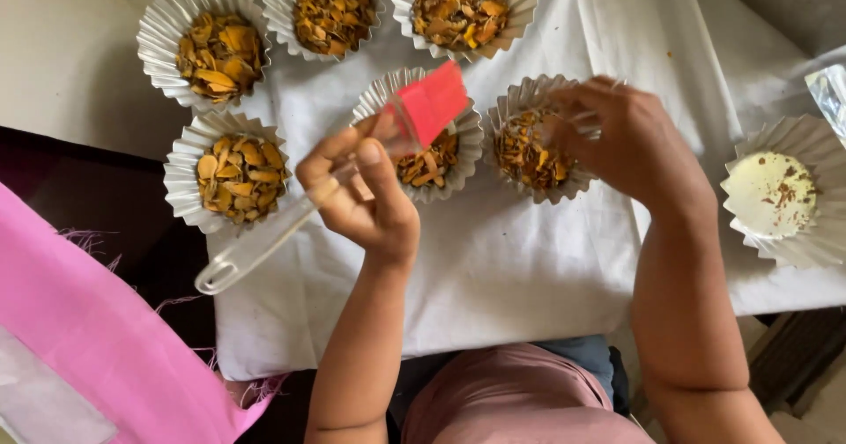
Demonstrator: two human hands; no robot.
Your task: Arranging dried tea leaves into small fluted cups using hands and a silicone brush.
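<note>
My left hand [363, 193] grips the clear handle of a pastry brush whose red silicone head [434, 102] hovers over a fluted foil cup [381, 100] of yellow-brown dried flakes. To its right, my right hand [627, 140] reaches over another filled foil cup [518, 102] and its fingers pinch the cup's far rim. Several more filled foil cups sit around them on a white cloth [511, 259]: one at the left [183, 180] and three along the top.
A nearly empty foil cup [824, 188] with a few crumbs stands at the right edge of the cloth. Pink fabric [97, 321] lies at the lower left over a dark surface. A clear plastic bag corner [830, 92] shows at far right.
</note>
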